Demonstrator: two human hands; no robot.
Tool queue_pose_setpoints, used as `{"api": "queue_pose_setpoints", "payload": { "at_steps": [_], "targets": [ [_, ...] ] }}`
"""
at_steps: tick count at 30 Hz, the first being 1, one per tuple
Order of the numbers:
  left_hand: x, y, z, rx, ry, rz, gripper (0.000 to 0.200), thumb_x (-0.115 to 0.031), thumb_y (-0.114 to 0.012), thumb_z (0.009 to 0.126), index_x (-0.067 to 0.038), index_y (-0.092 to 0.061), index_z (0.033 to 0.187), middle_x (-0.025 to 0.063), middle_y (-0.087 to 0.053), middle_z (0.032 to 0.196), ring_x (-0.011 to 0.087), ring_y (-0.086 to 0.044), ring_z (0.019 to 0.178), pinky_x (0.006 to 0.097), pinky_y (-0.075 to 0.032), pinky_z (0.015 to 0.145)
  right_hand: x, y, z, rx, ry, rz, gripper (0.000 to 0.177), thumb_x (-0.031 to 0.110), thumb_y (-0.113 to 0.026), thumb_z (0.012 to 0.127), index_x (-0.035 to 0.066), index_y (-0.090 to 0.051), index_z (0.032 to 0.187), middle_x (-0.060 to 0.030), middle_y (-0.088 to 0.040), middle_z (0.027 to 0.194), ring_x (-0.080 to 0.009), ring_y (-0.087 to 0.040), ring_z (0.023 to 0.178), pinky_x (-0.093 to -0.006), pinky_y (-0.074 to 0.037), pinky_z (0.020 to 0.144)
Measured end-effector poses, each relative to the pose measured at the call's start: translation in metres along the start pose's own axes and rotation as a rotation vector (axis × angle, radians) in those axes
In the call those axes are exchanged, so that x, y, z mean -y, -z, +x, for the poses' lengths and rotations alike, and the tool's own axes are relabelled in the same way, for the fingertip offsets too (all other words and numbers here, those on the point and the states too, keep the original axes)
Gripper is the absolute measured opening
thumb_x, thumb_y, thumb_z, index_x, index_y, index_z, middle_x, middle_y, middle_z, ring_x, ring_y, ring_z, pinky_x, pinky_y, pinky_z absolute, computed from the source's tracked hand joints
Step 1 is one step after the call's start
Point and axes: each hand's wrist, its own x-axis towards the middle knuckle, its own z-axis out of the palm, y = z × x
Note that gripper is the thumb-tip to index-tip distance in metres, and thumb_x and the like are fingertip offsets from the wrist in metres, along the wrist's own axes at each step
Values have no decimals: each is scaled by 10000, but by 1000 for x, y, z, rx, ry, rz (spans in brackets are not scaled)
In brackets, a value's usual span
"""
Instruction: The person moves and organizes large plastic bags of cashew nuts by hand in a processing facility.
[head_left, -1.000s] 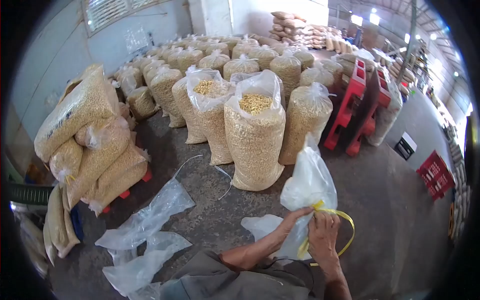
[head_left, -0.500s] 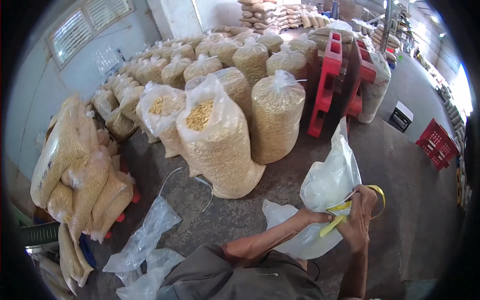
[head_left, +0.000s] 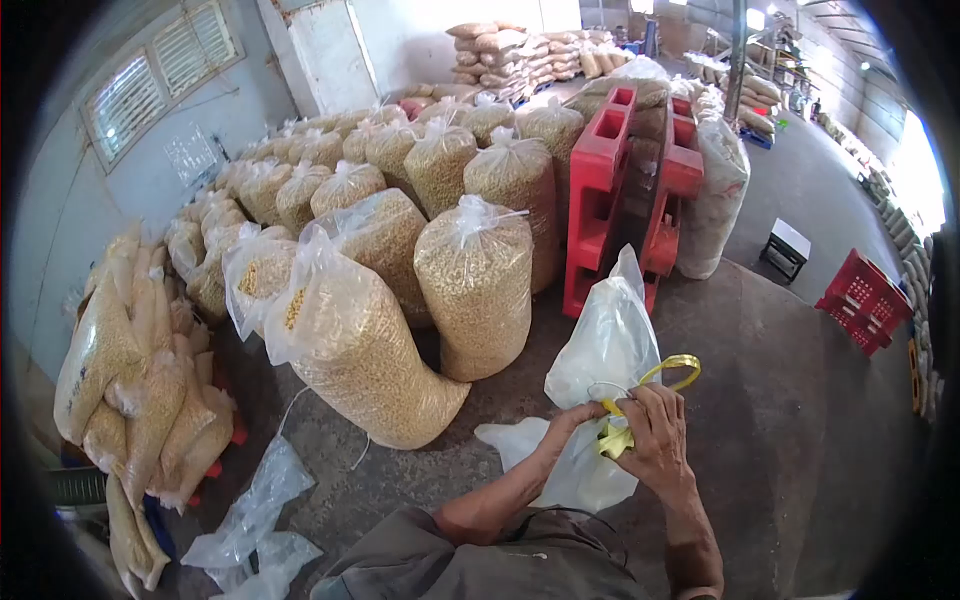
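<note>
A pale translucent plastic bag (head_left: 608, 335) is bunched between my two hands, its upper part standing up and its lower part spreading below. My left hand (head_left: 578, 418) is closed on the gathered middle of the bag. Against it, my right hand (head_left: 655, 432) is closed on a yellow strip (head_left: 616, 441), which loops out above the knuckles. A thin whitish string also shows by the fingers. How the strip runs around the bag is hidden by my fingers.
Open-topped sacks of pale grain-like pieces (head_left: 365, 350) stand ahead, with a tied sack (head_left: 475, 290) beside them. Red pallets (head_left: 600, 190) stand upright behind my hands. Filled sacks (head_left: 150, 370) are heaped left; loose plastic bags (head_left: 250, 510) lie on the floor. A red crate (head_left: 865, 300) is at right.
The view has swung to the right, so the sacks and pallets sit further left. Both hands stay together on the bag and strip, with the right hand's fingers curled tighter.
</note>
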Motion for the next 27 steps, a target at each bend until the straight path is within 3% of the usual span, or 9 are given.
{"api": "queue_pose_setpoints", "payload": {
  "at_steps": [5, 7, 9, 11, 13, 16, 19, 26, 27],
  "targets": [
    [-5, -12, 84, 69, 95, -240, 355, -271, -608, 826, -20, -600, 1077, 100, -637, 971, 202, -649, 842, 320, -533, 771, -70, -24, 12, -60, 5, -31, 580, 160, -757, 576, 30, -622, 1125, -102, -527, 1188, -282, -493, 1145, -425, -413, 932],
    [-13, -28, 111, 61, 138, -277, 369, -275, -588, 833, -20, -591, 1100, 100, -635, 964, 214, -645, 842, 330, -530, 783, -102, -32, 19, -120, 19, -19, 485, 169, -763, 611, 35, -641, 1061, -106, -556, 1149, -302, -534, 1104, -431, -434, 901],
    [-16, -32, 157, 57, 36, -213, 392, -271, -586, 834, -17, -573, 1132, 106, -632, 990, 221, -636, 875, 338, -520, 808, -140, -38, 33, -119, -18, -80, 483, 137, -764, 638, 15, -621, 1083, -120, -555, 1144, -306, -543, 1091, -433, -436, 897],
    [-43, -76, 180, 183, 62, -295, 408, -278, -590, 842, -16, -559, 1153, 104, -621, 1015, 208, -624, 906, 333, -509, 834, -183, -42, 52, -177, -89, -90, 498, 112, -763, 650, -9, -592, 1102, -138, -552, 1136, -309, -550, 1080, -440, -434, 894],
    [-53, -94, 224, 158, 65, -191, 417, -277, -618, 846, -17, -554, 1166, 87, -608, 1039, 193, -603, 946, 322, -493, 854, -225, -44, 70, -145, -154, -134, 505, 100, -758, 649, -35, -567, 1096, -155, -538, 1141, -317, -535, 1097, -449, -426, 893],
    [-65, -114, 285, 194, -124, -4, 529, -289, -637, 866, 17, -457, 1258, 131, -576, 1128, 219, -597, 1000, 333, -495, 897, -267, -41, 98, -162, -97, -144, 496, 99, -751, 623, -43, -560, 1058, -153, -512, 1156, -320, -497, 1125, -463, -394, 909],
    [-84, -152, 339, 221, 70, -13, 471, -237, -688, 830, -14, -534, 1215, 81, -591, 1107, 187, -576, 996, 305, -456, 881, -316, -31, 119, -143, -151, -276, 446, 126, -736, 633, -16, -566, 1020, -142, -501, 1171, -294, -446, 1174, -479, -364, 941],
    [-82, -217, 440, 343, 203, 90, 382, -154, -647, 853, 3, -552, 1188, 84, -615, 1081, 180, -603, 958, 308, -489, 833, -396, -6, 128, -201, -405, -455, 475, 137, -747, 585, 27, -569, 1011, -108, -494, 1175, -262, -413, 1202, -485, -298, 994],
    [-78, -226, 455, 359, 228, 106, 382, -154, -647, 853, 3, -552, 1188, 84, -615, 1081, 180, -603, 958, 308, -489, 833, -411, -1, 127, -209, -459, -353, 517, 131, -752, 577, 33, -556, 1046, -109, -491, 1181, -270, -412, 1204, -473, -292, 1006]
  ]
}}
